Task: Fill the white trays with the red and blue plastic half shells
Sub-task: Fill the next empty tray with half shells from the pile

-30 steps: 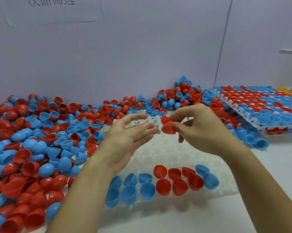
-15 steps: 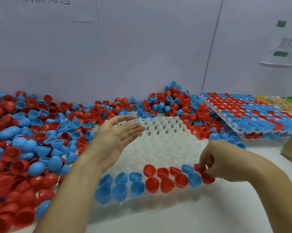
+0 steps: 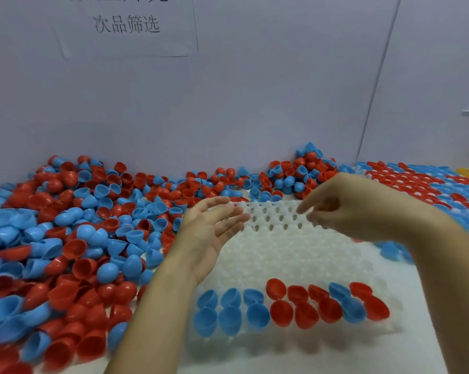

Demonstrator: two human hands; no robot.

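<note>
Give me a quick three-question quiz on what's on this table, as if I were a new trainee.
1. True or false: the right hand holds a red shell.
2. The near rows of the white tray hold which colour at their left end? A) red B) blue C) yellow
3. On which side of that tray does the big loose pile of shells lie?

Key
1. False: its fingers hang loosely curled above the tray, holding nothing visible.
2. B: blue shells come first, then mostly red shells.
3. The left side, beyond the open left hand.
</note>
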